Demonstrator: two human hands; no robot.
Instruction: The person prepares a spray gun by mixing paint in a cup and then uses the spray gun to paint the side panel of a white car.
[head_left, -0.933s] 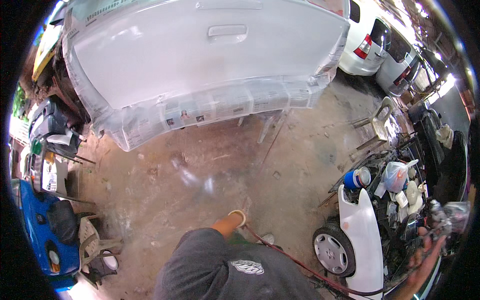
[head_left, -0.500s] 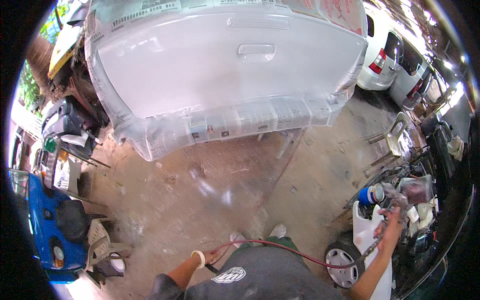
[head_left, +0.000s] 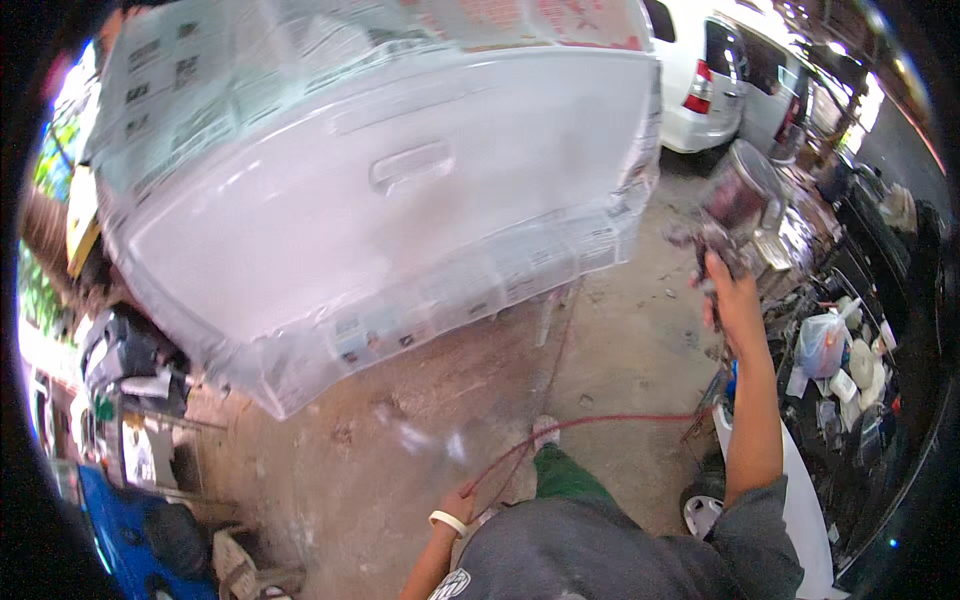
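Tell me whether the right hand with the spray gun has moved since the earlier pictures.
Yes. The right hand has lifted the spray gun from low beside the cluttered bench up toward the right edge of the white tailgate.

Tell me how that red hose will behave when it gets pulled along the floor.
The red hose looks floppy: it curves loosely from the left hand toward the spray gun in the raised right hand. Probably light. It may snag near the foot.
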